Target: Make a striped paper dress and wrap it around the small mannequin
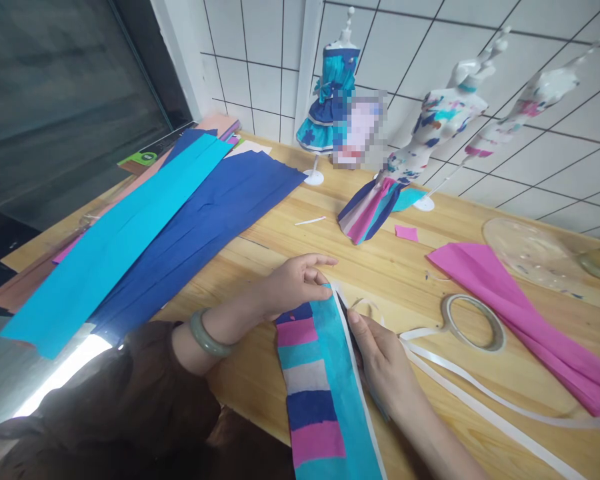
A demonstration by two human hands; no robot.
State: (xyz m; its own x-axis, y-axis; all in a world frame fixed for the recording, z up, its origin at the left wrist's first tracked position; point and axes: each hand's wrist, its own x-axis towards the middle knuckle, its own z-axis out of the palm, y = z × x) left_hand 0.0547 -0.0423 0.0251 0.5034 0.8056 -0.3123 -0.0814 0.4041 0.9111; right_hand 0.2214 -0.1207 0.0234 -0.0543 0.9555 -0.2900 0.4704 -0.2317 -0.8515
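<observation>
A striped crepe paper piece [337,373] in turquoise, pink, white and dark blue lies along the front of the table, with a white strip down its right edge. My left hand [300,287] pinches its top corner between thumb and fingers, the index finger stretched out; a green bangle [207,333] sits on that wrist. My right hand [383,357] is closed around scissors [343,307], whose dark blades lie along the white edge near my left fingertips. The scissors' handles are mostly hidden by my right hand.
Turquoise paper [125,233] and dark blue paper [220,207] lie at the left. A dressed mannequin [333,93] stands at the back, beside a paint-stained one [445,113]. A tape roll [474,323], white ribbon [485,407] and pink paper [510,300] are at the right.
</observation>
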